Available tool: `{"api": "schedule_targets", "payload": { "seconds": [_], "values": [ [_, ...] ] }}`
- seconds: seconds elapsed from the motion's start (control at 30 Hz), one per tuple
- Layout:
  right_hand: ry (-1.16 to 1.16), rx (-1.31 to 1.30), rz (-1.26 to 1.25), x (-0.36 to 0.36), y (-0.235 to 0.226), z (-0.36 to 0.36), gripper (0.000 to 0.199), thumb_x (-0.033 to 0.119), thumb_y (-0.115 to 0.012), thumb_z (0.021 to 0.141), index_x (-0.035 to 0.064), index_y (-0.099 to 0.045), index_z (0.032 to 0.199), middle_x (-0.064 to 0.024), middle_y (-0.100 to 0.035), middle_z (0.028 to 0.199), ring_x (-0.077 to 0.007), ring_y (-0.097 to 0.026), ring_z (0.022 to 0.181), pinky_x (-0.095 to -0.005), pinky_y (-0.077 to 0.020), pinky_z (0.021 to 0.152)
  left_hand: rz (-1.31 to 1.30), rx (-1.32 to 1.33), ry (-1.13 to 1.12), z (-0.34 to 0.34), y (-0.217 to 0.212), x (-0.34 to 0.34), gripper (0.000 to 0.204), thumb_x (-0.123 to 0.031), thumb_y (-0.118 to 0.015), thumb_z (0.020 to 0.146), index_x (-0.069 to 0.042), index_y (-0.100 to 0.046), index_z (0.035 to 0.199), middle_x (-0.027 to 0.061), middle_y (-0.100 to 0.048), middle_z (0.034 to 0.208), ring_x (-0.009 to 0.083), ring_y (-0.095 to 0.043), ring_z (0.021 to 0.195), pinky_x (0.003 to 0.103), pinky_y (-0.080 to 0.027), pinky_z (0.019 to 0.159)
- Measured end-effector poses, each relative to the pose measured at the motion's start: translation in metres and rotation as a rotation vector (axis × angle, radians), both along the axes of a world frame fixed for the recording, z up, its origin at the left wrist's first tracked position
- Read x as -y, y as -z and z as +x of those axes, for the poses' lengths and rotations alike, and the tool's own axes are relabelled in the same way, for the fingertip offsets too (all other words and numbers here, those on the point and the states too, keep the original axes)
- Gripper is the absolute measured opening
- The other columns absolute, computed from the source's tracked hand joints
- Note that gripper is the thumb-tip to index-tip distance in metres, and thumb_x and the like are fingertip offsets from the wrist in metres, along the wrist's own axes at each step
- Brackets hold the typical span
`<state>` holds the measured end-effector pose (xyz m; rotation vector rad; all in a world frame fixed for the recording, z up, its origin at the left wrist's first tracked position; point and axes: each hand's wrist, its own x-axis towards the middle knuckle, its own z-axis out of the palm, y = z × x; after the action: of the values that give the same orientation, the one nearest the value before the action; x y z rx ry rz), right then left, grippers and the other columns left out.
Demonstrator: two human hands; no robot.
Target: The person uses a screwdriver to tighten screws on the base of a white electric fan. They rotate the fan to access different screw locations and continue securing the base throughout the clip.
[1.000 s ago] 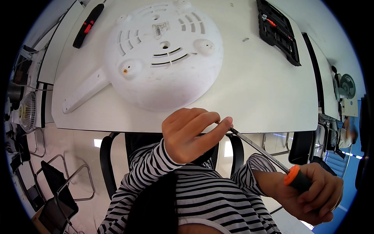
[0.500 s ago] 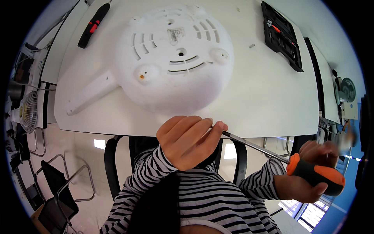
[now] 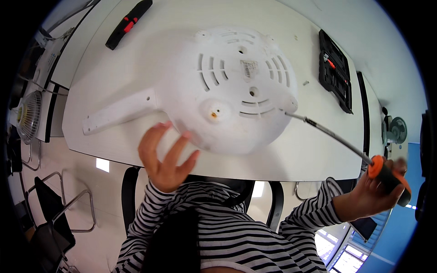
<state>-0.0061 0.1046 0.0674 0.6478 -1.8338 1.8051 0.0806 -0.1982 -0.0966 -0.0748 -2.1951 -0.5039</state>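
Note:
A round white plastic appliance body (image 3: 232, 134) lies upside down on the table, its long handle (image 3: 120, 111) pointing left. Its underside shows curved vent slots, recessed holes and raised feet, one foot (image 3: 215, 110) with a rust-coloured spot. My left hand (image 3: 166, 159) is open at the near left side, fingers spread beside the handle's base; whether they touch the body I cannot tell. My right hand (image 3: 364, 196) grips the orange and black handle of a long screwdriver (image 3: 336, 137). The screwdriver's tip reaches over the slots by the right-hand foot; contact is unclear.
A black case with tools (image 3: 334, 68) lies open at the far right, with a small screw-like piece (image 3: 306, 83) left of it. A black and red tool (image 3: 129, 25) rests at the far left. A black mesh chair (image 3: 57, 214) stands lower left.
My left hand has let go of the screwdriver's tip end, moved left and spread its fingers. The screwdriver has risen, its tip now over the appliance. The view has shifted too.

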Motion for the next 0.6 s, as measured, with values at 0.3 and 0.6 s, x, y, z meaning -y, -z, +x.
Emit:
{"api": "schedule_targets", "payload": {
  "seconds": [0.3, 0.6],
  "values": [
    [0.002, -0.019, 0.261, 0.053, -0.015, -0.052, 0.049, 0.043, -0.059, 0.075, -0.0011, -0.047, 0.092, -0.0027, -0.042, 0.053, -0.0076, -0.036, 0.041, -0.0195, -0.0327, 0.041, 0.147, 0.093, -0.093, 0.006, 0.020, 0.016, 0.028, -0.013, -0.051, 0.079, 0.002, -0.057, 0.102, 0.0176, -0.049, 0.115, 0.0357, -0.044, 0.109, 0.043, -0.038, 0.091],
    [-0.080, 0.016, 0.377, 0.057, -0.025, -0.062, 0.047, 0.042, -0.057, 0.076, -0.0012, -0.045, 0.091, -0.0039, -0.041, 0.054, -0.0114, -0.039, 0.046, -0.0219, -0.0360, 0.046, 0.152, 0.118, -0.091, 0.004, 0.018, 0.013, 0.026, -0.006, -0.052, 0.074, 0.002, -0.058, 0.098, 0.0172, -0.051, 0.111, 0.0362, -0.047, 0.107, 0.042, -0.039, 0.090]
  ]
}}
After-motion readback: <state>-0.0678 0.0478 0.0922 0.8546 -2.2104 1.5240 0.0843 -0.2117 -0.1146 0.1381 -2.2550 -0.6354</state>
